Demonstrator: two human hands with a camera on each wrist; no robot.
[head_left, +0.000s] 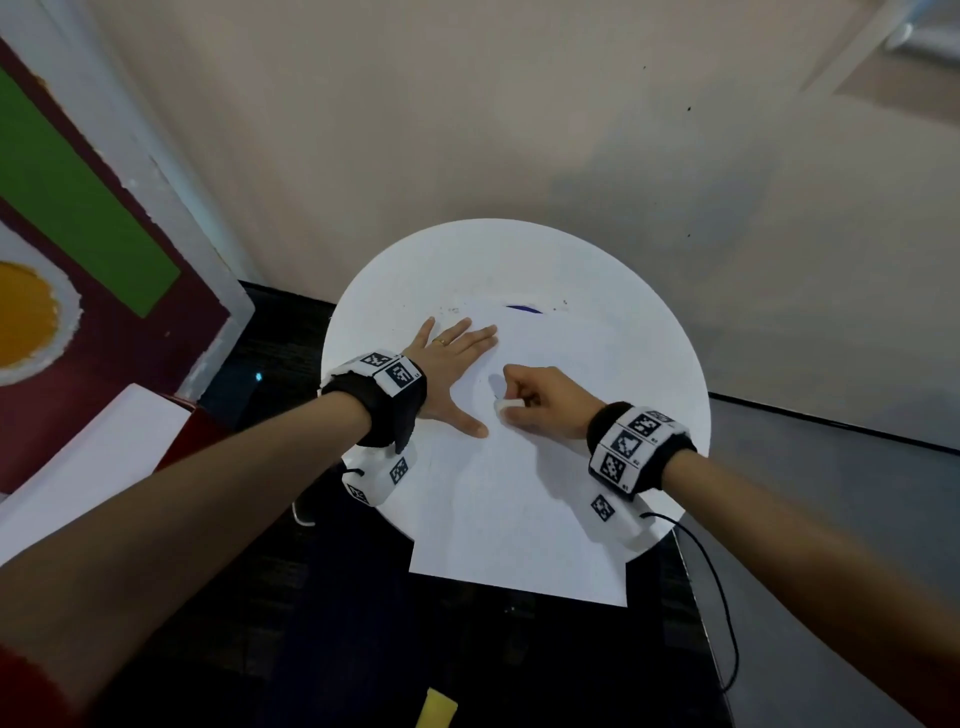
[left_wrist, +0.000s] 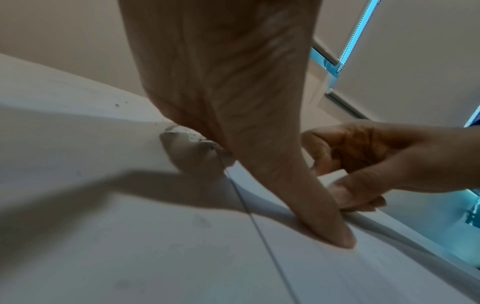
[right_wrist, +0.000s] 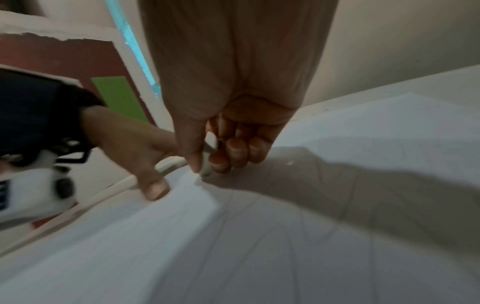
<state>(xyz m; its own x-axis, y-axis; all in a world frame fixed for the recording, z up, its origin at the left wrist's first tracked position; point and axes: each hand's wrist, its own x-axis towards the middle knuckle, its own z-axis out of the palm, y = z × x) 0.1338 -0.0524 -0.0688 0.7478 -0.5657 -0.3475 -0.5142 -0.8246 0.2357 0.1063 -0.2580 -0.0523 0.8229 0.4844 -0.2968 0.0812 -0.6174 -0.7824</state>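
Mid-frame, the right hand (head_left: 545, 400) pinches a white eraser (head_left: 506, 406) onto the paper sheet (head_left: 519, 493), the left hand (head_left: 448, 374) pressing it flat with fingers spread; erasing looks partway done, with faint pencil lines (right_wrist: 293, 257) left.

The small white piece (head_left: 506, 406) in the right hand (head_left: 545, 400) is mostly covered by its fingers (right_wrist: 237, 148) (only a pale end shows), so what it is cannot be told. A blue thing (head_left: 523, 309) lies almost wholly under the sheet of paper (head_left: 519, 493). The head view's bottom edge cuts off a yellow object (head_left: 436, 707). Faint lines on the paper are too blurred to read.
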